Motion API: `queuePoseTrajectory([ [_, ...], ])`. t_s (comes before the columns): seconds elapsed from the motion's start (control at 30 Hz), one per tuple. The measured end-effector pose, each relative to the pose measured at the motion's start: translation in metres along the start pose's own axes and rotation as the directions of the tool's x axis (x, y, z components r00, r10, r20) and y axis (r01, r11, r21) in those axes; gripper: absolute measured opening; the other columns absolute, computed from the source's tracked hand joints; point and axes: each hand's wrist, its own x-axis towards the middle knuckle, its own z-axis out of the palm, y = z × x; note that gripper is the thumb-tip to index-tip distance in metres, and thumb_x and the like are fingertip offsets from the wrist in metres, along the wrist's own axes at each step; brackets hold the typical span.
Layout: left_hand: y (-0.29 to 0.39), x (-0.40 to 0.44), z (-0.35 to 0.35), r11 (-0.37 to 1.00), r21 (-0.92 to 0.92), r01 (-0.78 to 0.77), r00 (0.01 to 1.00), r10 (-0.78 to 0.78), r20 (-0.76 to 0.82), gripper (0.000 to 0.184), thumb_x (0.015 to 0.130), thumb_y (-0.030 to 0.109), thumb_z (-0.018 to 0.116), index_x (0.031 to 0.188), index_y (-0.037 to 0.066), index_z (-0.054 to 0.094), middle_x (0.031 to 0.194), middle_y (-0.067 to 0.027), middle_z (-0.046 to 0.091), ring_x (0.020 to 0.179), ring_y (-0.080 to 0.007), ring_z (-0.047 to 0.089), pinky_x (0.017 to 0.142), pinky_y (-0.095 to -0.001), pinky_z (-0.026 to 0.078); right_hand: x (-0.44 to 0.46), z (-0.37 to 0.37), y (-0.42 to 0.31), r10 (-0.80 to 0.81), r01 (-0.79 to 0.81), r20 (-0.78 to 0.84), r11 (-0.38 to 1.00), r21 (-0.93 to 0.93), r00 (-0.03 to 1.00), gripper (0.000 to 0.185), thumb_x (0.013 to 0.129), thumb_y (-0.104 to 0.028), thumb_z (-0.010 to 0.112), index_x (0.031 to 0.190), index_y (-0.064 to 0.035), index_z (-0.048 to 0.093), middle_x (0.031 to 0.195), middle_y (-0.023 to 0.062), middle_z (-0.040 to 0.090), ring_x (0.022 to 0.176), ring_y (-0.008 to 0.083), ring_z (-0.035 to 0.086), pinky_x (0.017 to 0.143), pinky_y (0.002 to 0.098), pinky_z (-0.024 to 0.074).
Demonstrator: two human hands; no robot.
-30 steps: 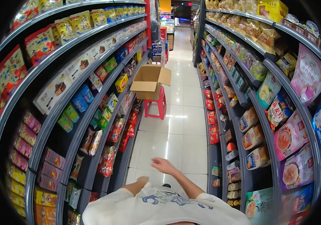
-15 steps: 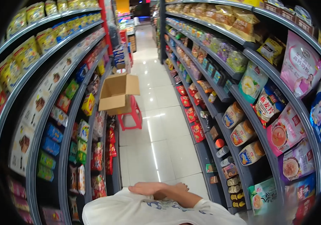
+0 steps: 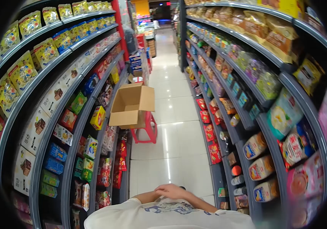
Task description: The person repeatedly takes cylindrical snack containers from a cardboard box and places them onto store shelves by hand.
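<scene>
The right hand (image 3: 170, 191) is seen low in the view, just in front of the white shirt (image 3: 171, 215), laid across the end of the left forearm. The left hand is mostly hidden beneath it, so whether that hand is opened or curled cannot be told. The right hand is shown from its back, and whether its fingers are closed around the left wrist cannot be made out either. The shirt, printed with a blue design, is the thing nearest to both hands.

Farther ahead, well apart from the hands, an open cardboard box (image 3: 127, 118) is set on a red stool (image 3: 149, 130), with its flaps spread outward. The stool is stood on the pale tiled floor (image 3: 167, 143), beside the left-hand shelves (image 3: 68, 51). On those shelves, yellow packets (image 3: 24, 72) are lined up above white cartons (image 3: 31, 129), and a small yellow box (image 3: 97, 117) is placed lower down, near the cardboard box.

On the right-hand shelves (image 3: 247, 41), brown bags (image 3: 280, 36) are kept high up, a teal pouch (image 3: 284, 113) is leaned lower, and lidded jars (image 3: 261, 169) are arranged in a row beneath. At the lower right edge, pink packaging is blurred, and its contents cannot be read with confidence.
</scene>
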Motion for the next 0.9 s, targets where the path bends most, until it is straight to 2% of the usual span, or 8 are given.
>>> queuePoseTrajectory([
  [0.03, -0.022, 0.004, -0.013, 0.996, -0.055, 0.066, 0.996, -0.069, -0.059, 0.042, 0.075, 0.026, 0.067, 0.114, 0.01, 0.062, 0.102, -0.0161, 0.067, 0.098, -0.0308, 0.063, 0.085, -0.0384, 0.05, 0.014, -0.012, 0.028, -0.04, 0.046, -0.049, 0.991, 0.128, 0.998, 0.047, 0.089, -0.043, 0.052, 0.116, -0.0056, 0.061, 0.109, 0.0141, 0.065, 0.101, 0.0291, 0.062, 0.089, 0.0372, 0.0463],
  [0.1, -0.062, 0.005, -0.036, 0.966, -0.184, 0.181, 0.964, -0.211, -0.161, 0.043, 0.075, 0.029, 0.068, 0.113, 0.008, 0.064, 0.102, -0.017, 0.067, 0.098, -0.0303, 0.063, 0.086, -0.0373, 0.049, 0.031, -0.041, 0.065, -0.005, -0.012, -0.132, 0.992, -0.124, 0.991, 0.049, 0.088, -0.044, 0.054, 0.117, -0.0051, 0.061, 0.111, 0.0151, 0.064, 0.103, 0.0311, 0.061, 0.087, 0.0373, 0.0478],
  [0.23, -0.173, -0.019, -0.036, 0.752, -0.468, 0.464, 0.76, -0.61, -0.226, 0.039, 0.071, 0.029, 0.064, 0.102, 0.006, 0.068, 0.103, -0.0181, 0.067, 0.099, -0.0318, 0.064, 0.087, -0.0385, 0.05, 0.061, -0.103, 0.101, 0.074, -0.092, -0.086, 0.968, -0.234, 0.994, 0.051, 0.085, -0.043, 0.057, 0.116, -0.0037, 0.06, 0.111, 0.0179, 0.064, 0.103, 0.0331, 0.06, 0.088, 0.0383, 0.0477],
  [0.53, -0.249, -0.067, -0.023, 0.025, -0.775, 0.631, 0.348, -0.902, 0.254, 0.019, 0.081, 0.02, 0.064, 0.093, 0.005, 0.067, 0.082, -0.0072, 0.066, 0.062, -0.0203, 0.061, 0.054, -0.0375, 0.052, 0.187, -0.144, 0.105, 0.127, -0.073, 0.109, 0.913, -0.401, 0.986, 0.053, 0.085, -0.044, 0.057, 0.119, -0.0039, 0.058, 0.111, 0.0189, 0.064, 0.104, 0.0339, 0.06, 0.088, 0.0402, 0.0476],
  [0.63, -0.275, -0.03, -0.04, 0.049, -0.778, 0.626, 0.458, -0.831, 0.316, 0.022, 0.08, 0.022, 0.064, 0.092, 0.004, 0.066, 0.083, -0.0074, 0.065, 0.059, -0.0209, 0.059, 0.05, -0.0372, 0.049, 0.244, -0.131, 0.135, 0.149, -0.067, 0.118, 0.853, -0.518, 0.982, 0.051, 0.085, -0.044, 0.057, 0.118, -0.0051, 0.058, 0.11, 0.0183, 0.064, 0.103, 0.034, 0.06, 0.088, 0.0414, 0.0479],
  [0.7, -0.311, 0.004, -0.063, 0.65, -0.452, 0.611, 0.759, -0.642, 0.103, 0.025, 0.081, 0.024, 0.057, 0.078, 0.001, 0.066, 0.077, -0.0136, 0.067, 0.062, -0.021, 0.064, 0.055, -0.037, 0.051, 0.276, -0.127, 0.161, 0.263, -0.149, 0.116, 0.799, -0.583, 0.958, 0.052, 0.084, -0.045, 0.058, 0.118, -0.0066, 0.059, 0.109, 0.0173, 0.064, 0.102, 0.0341, 0.06, 0.087, 0.0428, 0.0483],
  [0.73, -0.315, 0.027, -0.086, 0.49, -0.612, 0.621, 0.629, -0.777, 0.016, 0.029, 0.081, 0.028, 0.055, 0.075, 0.002, 0.066, 0.076, -0.0153, 0.066, 0.063, -0.0261, 0.065, 0.062, -0.0412, 0.051, 0.29, -0.13, 0.177, 0.326, -0.193, 0.109, 0.761, -0.62, 0.939, 0.052, 0.083, -0.045, 0.059, 0.118, -0.0069, 0.059, 0.109, 0.0173, 0.064, 0.101, 0.0342, 0.06, 0.087, 0.0431, 0.0485],
  [0.9, -0.321, 0.112, -0.243, 0.727, -0.58, 0.367, 0.785, -0.577, -0.227, 0.03, 0.076, 0.031, 0.059, 0.087, 0.005, 0.068, 0.096, -0.0219, 0.065, 0.094, -0.0377, 0.061, 0.081, -0.0453, 0.048, 0.306, -0.175, 0.2, 0.525, -0.525, -0.121, 0.75, -0.402, 0.843, 0.054, 0.082, -0.047, 0.059, 0.118, -0.0059, 0.059, 0.109, 0.0196, 0.064, 0.104, 0.0355, 0.059, 0.088, 0.0431, 0.0479],
])
